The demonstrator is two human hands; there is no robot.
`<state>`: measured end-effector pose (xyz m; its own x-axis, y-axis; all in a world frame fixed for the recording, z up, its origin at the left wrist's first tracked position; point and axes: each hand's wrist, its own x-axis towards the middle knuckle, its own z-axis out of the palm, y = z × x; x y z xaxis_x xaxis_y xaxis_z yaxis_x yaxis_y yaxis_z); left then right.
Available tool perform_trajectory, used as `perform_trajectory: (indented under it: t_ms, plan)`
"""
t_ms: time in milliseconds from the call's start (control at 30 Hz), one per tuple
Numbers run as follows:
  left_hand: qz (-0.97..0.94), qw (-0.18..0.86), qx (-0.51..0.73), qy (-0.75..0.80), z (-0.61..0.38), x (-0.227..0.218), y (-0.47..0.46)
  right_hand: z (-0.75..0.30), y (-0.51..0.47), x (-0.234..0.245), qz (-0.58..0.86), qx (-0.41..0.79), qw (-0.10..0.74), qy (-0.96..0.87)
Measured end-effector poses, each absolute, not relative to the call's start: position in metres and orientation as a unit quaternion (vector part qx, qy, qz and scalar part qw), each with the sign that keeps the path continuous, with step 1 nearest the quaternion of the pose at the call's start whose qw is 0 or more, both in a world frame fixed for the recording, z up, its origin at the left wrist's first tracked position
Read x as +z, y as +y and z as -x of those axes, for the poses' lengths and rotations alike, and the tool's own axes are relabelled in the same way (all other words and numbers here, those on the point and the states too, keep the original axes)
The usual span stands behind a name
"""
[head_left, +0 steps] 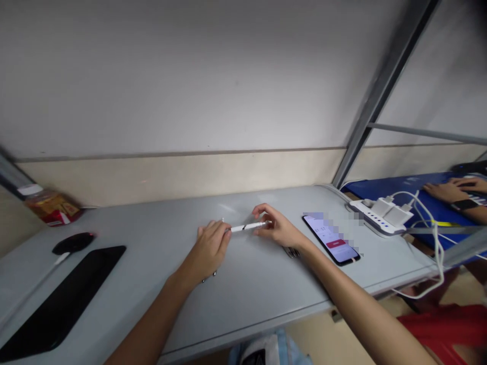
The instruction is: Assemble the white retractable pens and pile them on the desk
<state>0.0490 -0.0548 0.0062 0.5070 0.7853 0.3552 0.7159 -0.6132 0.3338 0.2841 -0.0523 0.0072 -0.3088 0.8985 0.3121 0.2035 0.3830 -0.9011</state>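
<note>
A slim white pen (245,227) with dark markings is held above the grey desk (243,284), lying nearly level between my hands. My left hand (211,246) is closed around its left end, back of the hand upward. At the other end, my right hand (276,226) has its fingers curled about the pen's clear-looking tip, index finger raised and thumb below. Small dark-and-shiny pieces (292,252) lie beside my right wrist, too covered to name. Other small metallic bits (209,277) peek out under my left wrist.
A lit phone (335,241) and a white power strip (376,218) with plugged chargers and cables are at right. At left are a drink bottle (51,205), a black puck with cable (73,243) and a long black pad (64,299). Another person's hands (452,190) rest beyond a metal post.
</note>
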Motion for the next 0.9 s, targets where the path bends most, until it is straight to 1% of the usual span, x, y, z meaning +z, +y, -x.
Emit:
perform_trajectory:
  t_ms: [133,200,333,400,567,733,900]
  plan:
    - [-0.866,0.072,0.237,0.434,-0.0492,0.007,-0.0554,-0.2856,-0.0505,0.0087,0.423,0.392,0.389,-0.718]
    - [-0.868,0.074,0.236,0.43,-0.049,0.0072,-0.0549,-0.2851,-0.0499,0.0088,0.438,0.388,0.379,-0.717]
    - [-0.861,0.081,0.241,0.44,-0.0462,0.0058,-0.0505,-0.284,-0.0499,0.0095,0.418,0.393,0.423,-0.702]
    - [-0.862,0.081,0.242,0.439,-0.0443,0.0048,-0.0481,-0.2838,-0.0498,0.0091,0.41,0.383,0.426,-0.709]
    - [-0.87,0.075,0.244,0.423,-0.042,0.0041,-0.0462,-0.2831,-0.0494,0.0045,0.452,0.399,0.357,-0.714]
    - [-0.87,0.077,0.238,0.425,-0.0418,0.0053,-0.0462,-0.285,-0.0509,0.0032,0.403,0.42,0.399,-0.708]
    - [-0.877,0.081,0.236,0.411,-0.042,0.0045,-0.0468,-0.2865,-0.0499,0.0042,0.447,0.406,0.332,-0.725]
